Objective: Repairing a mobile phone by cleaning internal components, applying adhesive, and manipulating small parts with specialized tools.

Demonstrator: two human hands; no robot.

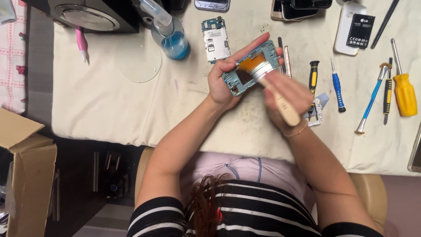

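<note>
My left hand grips a teal phone frame, held tilted above the cream table cloth. My right hand holds a wooden-handled brush whose orange bristles rest on the frame's inner face. A bare circuit board lies on the cloth just beyond my left hand's fingers.
A bottle of blue liquid stands at the back, beside a pink pen. Screwdrivers lie to the right: black-yellow, blue, yellow. A white phone cover with a battery sits far right. A cardboard box stands at left.
</note>
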